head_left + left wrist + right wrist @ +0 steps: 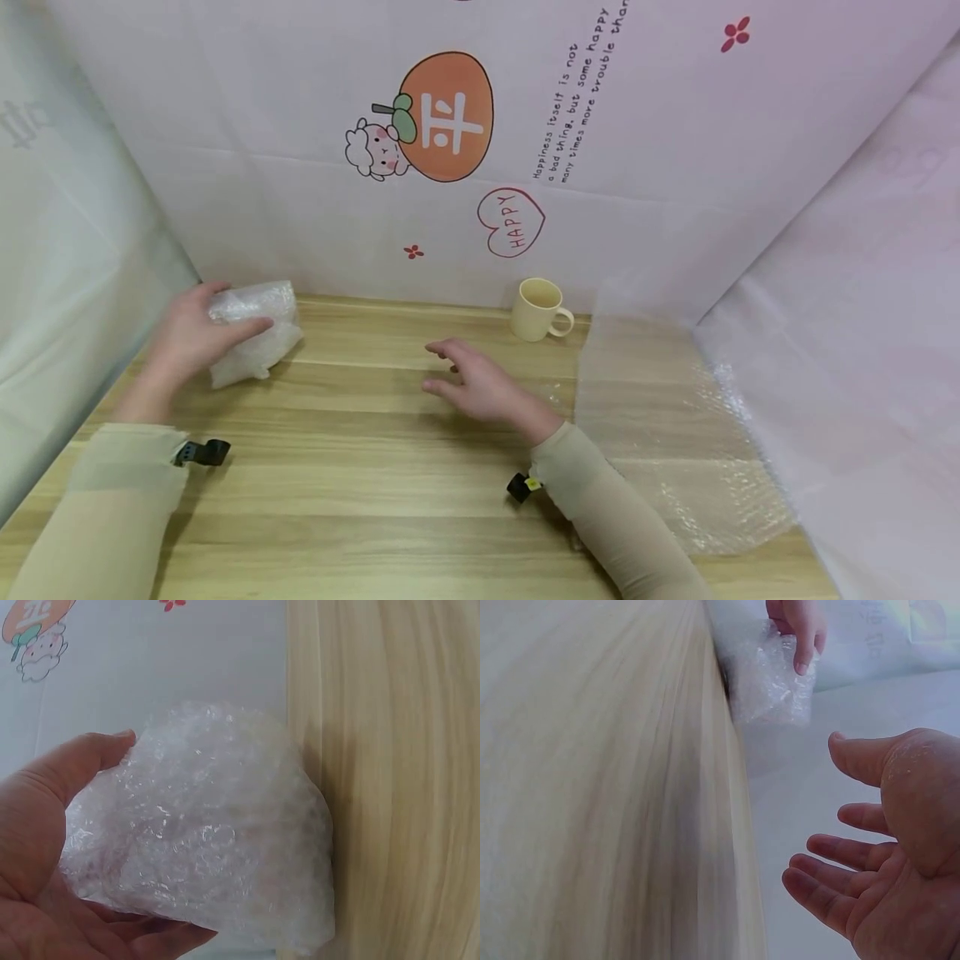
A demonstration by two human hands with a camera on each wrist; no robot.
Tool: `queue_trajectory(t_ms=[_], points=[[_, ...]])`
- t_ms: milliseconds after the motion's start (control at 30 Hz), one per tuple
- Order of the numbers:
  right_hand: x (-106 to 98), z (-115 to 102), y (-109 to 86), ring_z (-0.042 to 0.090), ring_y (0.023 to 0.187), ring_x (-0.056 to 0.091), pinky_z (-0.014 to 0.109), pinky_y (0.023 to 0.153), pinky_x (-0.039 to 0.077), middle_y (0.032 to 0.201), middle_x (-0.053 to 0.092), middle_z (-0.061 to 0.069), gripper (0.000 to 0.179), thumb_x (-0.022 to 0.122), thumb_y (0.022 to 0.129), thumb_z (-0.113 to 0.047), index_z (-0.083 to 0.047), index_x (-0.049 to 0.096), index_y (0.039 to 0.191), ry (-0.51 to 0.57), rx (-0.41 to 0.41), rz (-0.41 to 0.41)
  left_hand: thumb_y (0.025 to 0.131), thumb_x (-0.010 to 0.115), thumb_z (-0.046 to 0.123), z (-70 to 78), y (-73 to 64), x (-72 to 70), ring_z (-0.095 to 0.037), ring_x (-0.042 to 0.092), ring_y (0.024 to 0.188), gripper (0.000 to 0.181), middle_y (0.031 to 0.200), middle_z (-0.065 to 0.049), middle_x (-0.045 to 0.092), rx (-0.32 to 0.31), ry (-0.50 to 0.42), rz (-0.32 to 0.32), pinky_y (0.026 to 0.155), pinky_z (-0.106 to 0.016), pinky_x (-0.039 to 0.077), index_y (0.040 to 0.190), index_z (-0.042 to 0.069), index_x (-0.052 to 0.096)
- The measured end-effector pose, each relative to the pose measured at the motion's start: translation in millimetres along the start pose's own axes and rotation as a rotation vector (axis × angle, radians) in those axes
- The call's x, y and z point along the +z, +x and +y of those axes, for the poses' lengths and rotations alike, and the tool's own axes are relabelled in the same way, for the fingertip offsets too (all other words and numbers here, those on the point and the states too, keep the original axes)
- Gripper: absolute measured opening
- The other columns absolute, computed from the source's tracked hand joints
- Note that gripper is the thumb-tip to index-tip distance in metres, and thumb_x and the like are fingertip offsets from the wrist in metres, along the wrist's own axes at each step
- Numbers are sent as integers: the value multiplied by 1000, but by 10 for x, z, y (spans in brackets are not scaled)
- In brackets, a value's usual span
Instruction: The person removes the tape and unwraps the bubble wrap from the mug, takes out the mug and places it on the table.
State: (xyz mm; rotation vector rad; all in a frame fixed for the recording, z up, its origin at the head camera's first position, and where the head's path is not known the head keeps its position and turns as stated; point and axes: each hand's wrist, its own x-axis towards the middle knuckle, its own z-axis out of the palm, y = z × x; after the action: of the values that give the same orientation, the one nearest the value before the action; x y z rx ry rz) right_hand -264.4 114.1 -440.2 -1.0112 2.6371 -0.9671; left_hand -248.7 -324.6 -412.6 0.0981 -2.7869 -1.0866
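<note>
— Head view first: what to note about the table?

— At its far left corner, a bundle of clear bubble wrap, held in the left hand. Cannot tell whether resting on the table or just above it.

— And the right hand?

— Over the table's middle, opened wide, thumb apart from loosely bent fingers.

— Anything more?

— Upright near the table's far edge, right of its middle, a pale yellow mug, handle to the right. Across the table's right side, a flat sheet of bubble wrap, partly behind the right sleeve. Rising along the table's far edge, a white cloth printed with an orange fruit and a heart reading "HAPPY".

— Left wrist view?

— Bundle close up, just beside the table's pale wood. Gripped with thumb along one side and fingers curved round the other. Contents hidden by crumpled, shiny wrap.

— Right wrist view?

— Right hand raised above the table, palm showing, fingers slightly bent, thumb well apart: a wide grip. Farther off, at the table's far left corner, the bundle again, clasped in the left hand.
</note>
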Motion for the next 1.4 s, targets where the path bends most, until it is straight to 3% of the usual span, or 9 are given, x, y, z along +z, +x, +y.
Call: queue_trajectory(t_ms=[167,367,767,900,1133,1233,1400], points=[[-48,1,-10,43,136,64,53,113,55,159,57,22,66,74,110,-32,-1,49,163,18,12,1,95,84,62,70,25,137,-61,42,146,111,162,-41,42,25,-22,-32,114,-79,37,167,-8,36],[-67,11,-16,44,135,65,54,112,55,159,57,21,67,74,110,-34,-3,49,164,29,37,9,94,86,61,264,0,298,-57,46,145,109,163,-36,45,60,-51,-93,114,-77,40,168,-4,39],[-75,21,-5,45,133,65,53,112,55,158,57,21,67,75,110,-33,-5,49,164,38,29,23,91,87,65,639,-136,603,-55,37,156,109,171,-28,42,109,-69,-209,121,-77,34,169,4,42],[-92,26,0,45,136,63,53,113,55,159,56,20,67,75,109,-33,-4,49,164,54,14,27,90,87,66,761,-193,708,-53,42,153,106,170,-26,45,112,-97,-245,118,-75,40,168,7,45],[-147,37,-6,37,144,57,50,113,55,162,55,17,69,77,108,-32,-4,48,164,63,1,43,89,90,60,906,-267,869,-49,59,137,99,162,-27,53,157,-170,-286,99,-61,61,164,8,51],[-177,45,-14,35,143,58,48,112,56,162,55,15,69,78,108,-32,-6,49,165,73,8,55,89,91,58,942,-279,935,-46,61,134,96,161,-24,54,173,-188,-294,97,-59,62,163,9,53],[-221,70,-26,32,142,60,47,111,56,161,55,12,70,80,106,-31,-5,49,164,93,6,68,89,90,59,994,-284,1034,-47,56,142,95,164,-22,52,196,-206,-311,106,-66,56,163,11,54]])
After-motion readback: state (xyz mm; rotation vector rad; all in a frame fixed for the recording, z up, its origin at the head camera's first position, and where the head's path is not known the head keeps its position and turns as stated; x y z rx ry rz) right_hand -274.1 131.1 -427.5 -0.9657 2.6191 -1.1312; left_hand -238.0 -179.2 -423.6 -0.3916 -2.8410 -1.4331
